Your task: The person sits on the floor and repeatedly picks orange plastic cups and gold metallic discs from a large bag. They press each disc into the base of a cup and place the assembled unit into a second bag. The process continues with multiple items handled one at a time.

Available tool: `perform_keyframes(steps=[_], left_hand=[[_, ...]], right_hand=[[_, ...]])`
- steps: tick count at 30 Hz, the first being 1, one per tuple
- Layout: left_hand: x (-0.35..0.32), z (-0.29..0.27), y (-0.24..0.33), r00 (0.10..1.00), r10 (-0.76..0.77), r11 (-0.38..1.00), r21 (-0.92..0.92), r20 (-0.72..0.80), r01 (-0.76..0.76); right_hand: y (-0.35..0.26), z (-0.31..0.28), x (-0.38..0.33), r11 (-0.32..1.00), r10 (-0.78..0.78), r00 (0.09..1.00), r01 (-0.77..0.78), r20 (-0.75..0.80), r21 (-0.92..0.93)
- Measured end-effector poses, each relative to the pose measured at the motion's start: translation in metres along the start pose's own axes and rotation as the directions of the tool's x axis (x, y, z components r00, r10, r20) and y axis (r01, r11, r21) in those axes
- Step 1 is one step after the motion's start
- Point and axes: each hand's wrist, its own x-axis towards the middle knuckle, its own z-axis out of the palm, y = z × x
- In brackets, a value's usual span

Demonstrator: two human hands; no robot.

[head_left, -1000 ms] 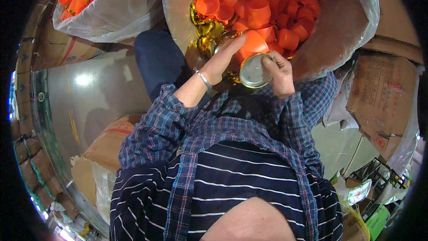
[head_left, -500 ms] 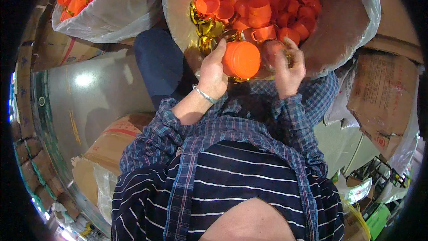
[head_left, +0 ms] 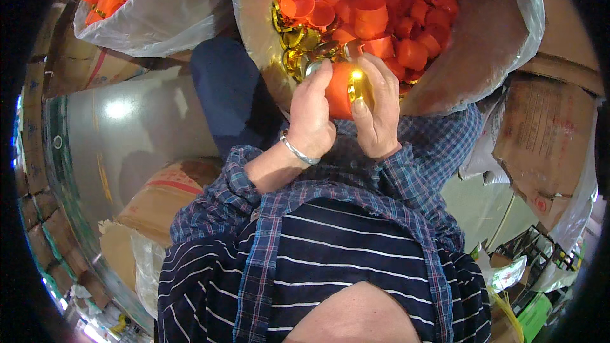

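Observation:
Between my two hands is an orange plastic cup [head_left: 338, 92], lying on its side just inside the near edge of a large lined container [head_left: 492, 44]. My left hand [head_left: 309, 114] is closed round its left part. A shiny gold ring-like piece [head_left: 356, 84] sits against the cup's right end, and the fingers of my right hand [head_left: 383, 111] are curled over it, hiding its far side. Beyond my hands lies a heap of orange cups [head_left: 370, 19], some with handles. Several gold pieces [head_left: 292, 41] lie along the heap's left side.
Another plastic bag [head_left: 159, 28] at the upper left holds orange cups with gold bands. Cardboard boxes stand at the left [head_left: 165, 197] and right [head_left: 534, 140]. My knee [head_left: 222, 89] presses near the container's left side. Dark crates [head_left: 540, 251] are at the lower right.
The cup has turned from bottom-up to sideways in my left hand. My right hand has come left with the gold piece, which now meets the cup's end.

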Motion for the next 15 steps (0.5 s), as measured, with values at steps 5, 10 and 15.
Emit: perform_keyframes(steps=[5,10,15], left_hand=[[-0.014,0.005,0.002,0.984,0.133,0.988,0.069,0.123,-0.142],[-0.019,0.009,-0.002,0.942,0.302,0.918,0.220,0.150,-0.329],[-0.013,0.003,-0.013,0.837,0.369,0.672,0.507,0.403,-0.540]], right_hand=[[-0.006,0.014,-0.010,1.000,-0.019,0.987,0.022,-0.157,0.016],[-0.006,0.025,-0.012,0.979,0.140,0.974,-0.109,-0.178,0.175],[0.005,0.022,0.000,0.407,0.650,0.754,-0.457,0.101,0.791]])
